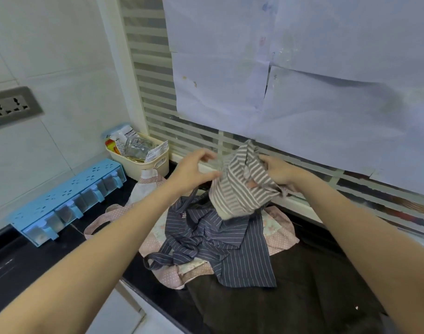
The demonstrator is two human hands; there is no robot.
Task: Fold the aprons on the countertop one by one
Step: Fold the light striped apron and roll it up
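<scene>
Both hands lift the grey-and-white striped apron (242,186) above the pile: left hand (194,172) fingers pinch its left edge, right hand (280,172) fingers grip its right side.

Both forearms are seen bare to the frame edge. No sleeve is worn; the left hand (194,171) and right hand (279,172) are ungloved.

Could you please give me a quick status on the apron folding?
Both hands, left and right, grip the bunched grey-and-white striped apron, lifted. Navy pinstriped apron and pink dotted apron heaped unfolded beneath. Nothing in the way.
</scene>
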